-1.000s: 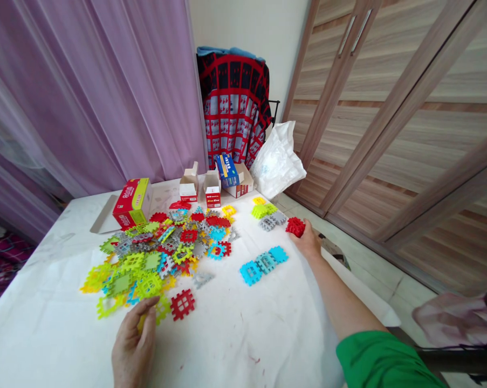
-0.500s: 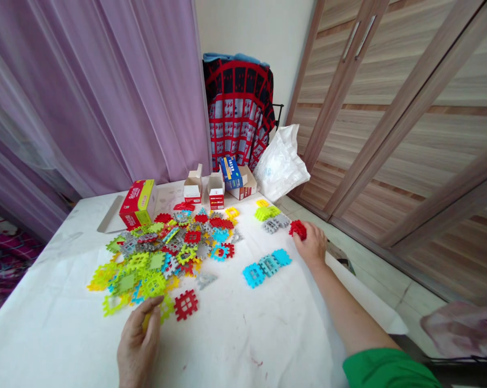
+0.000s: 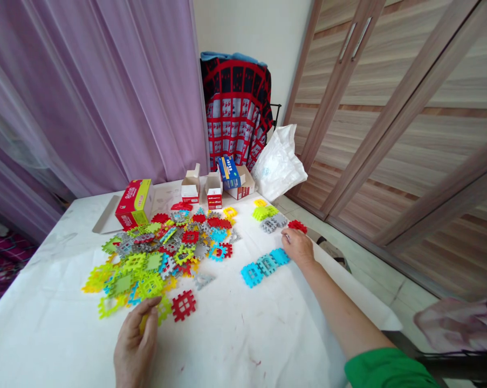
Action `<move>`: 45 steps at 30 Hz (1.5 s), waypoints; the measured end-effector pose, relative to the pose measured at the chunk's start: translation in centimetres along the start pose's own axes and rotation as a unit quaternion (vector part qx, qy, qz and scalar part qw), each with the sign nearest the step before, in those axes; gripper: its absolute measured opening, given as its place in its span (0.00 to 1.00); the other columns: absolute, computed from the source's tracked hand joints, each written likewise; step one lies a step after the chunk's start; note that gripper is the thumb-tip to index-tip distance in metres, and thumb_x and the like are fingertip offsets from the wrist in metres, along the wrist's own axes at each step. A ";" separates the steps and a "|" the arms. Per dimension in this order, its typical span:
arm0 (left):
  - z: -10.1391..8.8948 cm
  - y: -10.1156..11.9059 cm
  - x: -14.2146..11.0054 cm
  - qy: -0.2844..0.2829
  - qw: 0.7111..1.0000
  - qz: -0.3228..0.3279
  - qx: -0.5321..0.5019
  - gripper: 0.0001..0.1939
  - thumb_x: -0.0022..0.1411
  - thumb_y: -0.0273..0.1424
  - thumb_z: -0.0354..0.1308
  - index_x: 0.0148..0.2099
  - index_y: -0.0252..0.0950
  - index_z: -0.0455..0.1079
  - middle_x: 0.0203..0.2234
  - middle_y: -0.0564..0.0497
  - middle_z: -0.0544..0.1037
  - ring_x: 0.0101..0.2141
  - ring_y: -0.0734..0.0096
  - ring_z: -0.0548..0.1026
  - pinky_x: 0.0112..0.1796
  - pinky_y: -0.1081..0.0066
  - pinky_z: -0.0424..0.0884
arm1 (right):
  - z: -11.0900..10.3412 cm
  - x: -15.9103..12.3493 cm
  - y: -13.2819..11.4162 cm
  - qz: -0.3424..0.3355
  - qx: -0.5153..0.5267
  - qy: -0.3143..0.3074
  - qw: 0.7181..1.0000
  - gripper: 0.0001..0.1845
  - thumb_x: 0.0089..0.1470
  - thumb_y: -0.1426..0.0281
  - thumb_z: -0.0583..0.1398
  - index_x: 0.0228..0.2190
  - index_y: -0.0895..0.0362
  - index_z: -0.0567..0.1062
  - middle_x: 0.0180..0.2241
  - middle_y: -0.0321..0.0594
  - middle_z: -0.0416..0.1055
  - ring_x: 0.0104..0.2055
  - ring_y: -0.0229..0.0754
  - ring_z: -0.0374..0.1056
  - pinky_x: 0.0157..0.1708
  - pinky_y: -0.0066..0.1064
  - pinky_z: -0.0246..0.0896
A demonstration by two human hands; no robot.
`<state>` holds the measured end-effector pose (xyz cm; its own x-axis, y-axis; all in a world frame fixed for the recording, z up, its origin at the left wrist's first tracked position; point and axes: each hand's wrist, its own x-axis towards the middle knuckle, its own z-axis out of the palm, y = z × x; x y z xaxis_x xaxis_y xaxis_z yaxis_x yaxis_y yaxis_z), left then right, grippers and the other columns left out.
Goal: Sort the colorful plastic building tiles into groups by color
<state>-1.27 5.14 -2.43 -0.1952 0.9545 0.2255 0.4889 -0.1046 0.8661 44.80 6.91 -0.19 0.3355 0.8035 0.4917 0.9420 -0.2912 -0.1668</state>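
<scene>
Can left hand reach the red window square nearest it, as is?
Likely yes: the red window square lies close to the left hand, nothing on top. A low lime-green piece sits between them, and something yellow, apparently in the hand, may need releasing first.

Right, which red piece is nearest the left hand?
The window-patterned red square at the front edge of the pile, beside the left hand; other red pieces lie farther off.

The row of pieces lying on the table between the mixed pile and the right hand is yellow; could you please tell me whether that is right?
The colour is wrong: the head view shows the row of pieces is blue, lying between the mixed pile and the right hand.
</scene>
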 end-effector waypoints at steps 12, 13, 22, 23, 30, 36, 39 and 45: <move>-0.2 0.2 0.1 -0.014 1.000 -0.012 0.002 0.21 0.55 0.47 0.54 0.43 0.39 0.73 0.40 0.48 0.79 0.43 0.57 0.76 0.51 0.61 0.68 | -0.7 -0.5 -1.2 0.045 0.032 -0.089 0.994 0.15 0.54 0.73 0.53 0.38 0.54 0.78 0.37 0.41 0.78 0.39 0.43 0.72 0.40 0.30 0.62; -0.2 0.5 0.1 -0.014 1.000 -0.014 0.003 0.21 0.55 0.47 0.53 0.43 0.39 0.73 0.40 0.48 0.79 0.43 0.57 0.76 0.51 0.61 0.68 | -0.8 -0.4 -1.7 0.043 0.026 -0.118 0.992 0.16 0.54 0.74 0.52 0.39 0.54 0.78 0.39 0.40 0.78 0.41 0.42 0.71 0.41 0.29 0.62; -0.4 1.4 0.1 -0.009 1.000 -0.028 0.006 0.21 0.53 0.47 0.54 0.41 0.39 0.73 0.40 0.49 0.80 0.44 0.57 0.75 0.52 0.61 0.67 | -1.1 1.6 -4.0 0.008 0.004 -0.204 0.979 0.19 0.54 0.76 0.52 0.42 0.53 0.79 0.48 0.39 0.74 0.49 0.43 0.68 0.48 0.29 0.59; -0.3 1.4 0.1 -0.008 1.000 -0.027 0.003 0.21 0.53 0.47 0.54 0.42 0.39 0.73 0.40 0.48 0.80 0.44 0.57 0.76 0.52 0.61 0.67 | -1.0 1.7 -4.1 0.005 0.003 -0.205 0.979 0.19 0.54 0.76 0.52 0.42 0.53 0.79 0.48 0.39 0.74 0.49 0.43 0.68 0.48 0.29 0.59; -0.3 1.3 -0.2 -0.005 1.000 -0.015 -0.005 0.19 0.55 0.46 0.54 0.42 0.40 0.73 0.40 0.49 0.80 0.43 0.58 0.76 0.51 0.62 0.68 | -0.4 1.7 -4.4 -0.015 0.008 -0.192 0.981 0.19 0.54 0.77 0.52 0.41 0.53 0.79 0.46 0.40 0.75 0.47 0.43 0.68 0.47 0.31 0.60; -0.2 1.0 -0.1 -0.002 1.000 -0.006 0.003 0.19 0.56 0.46 0.54 0.42 0.39 0.74 0.40 0.48 0.80 0.44 0.58 0.76 0.51 0.61 0.68 | -0.1 1.4 -3.9 -0.018 0.016 -0.166 0.986 0.17 0.54 0.76 0.53 0.39 0.53 0.79 0.43 0.40 0.76 0.45 0.42 0.69 0.45 0.30 0.61; -0.1 0.4 0.0 0.002 1.000 0.002 0.007 0.19 0.56 0.46 0.53 0.42 0.39 0.74 0.39 0.48 0.80 0.43 0.58 0.76 0.50 0.61 0.69 | -0.4 0.9 -3.5 -0.002 0.036 -0.147 0.989 0.15 0.52 0.76 0.54 0.36 0.52 0.80 0.41 0.40 0.77 0.43 0.42 0.70 0.43 0.30 0.63; 0.1 0.3 -0.1 0.010 0.999 0.032 0.002 0.18 0.57 0.45 0.54 0.41 0.39 0.74 0.38 0.48 0.80 0.42 0.60 0.76 0.50 0.62 0.69 | -1.4 -1.3 -4.4 -0.003 0.147 -0.026 0.989 0.15 0.53 0.72 0.52 0.35 0.55 0.79 0.39 0.41 0.78 0.43 0.44 0.72 0.44 0.34 0.64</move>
<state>-1.05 5.08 -2.22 -0.1803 0.9401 0.2892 0.5048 -0.1639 0.8475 40.19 6.48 1.09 0.3228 0.8322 0.4509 0.9035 -0.1290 -0.4087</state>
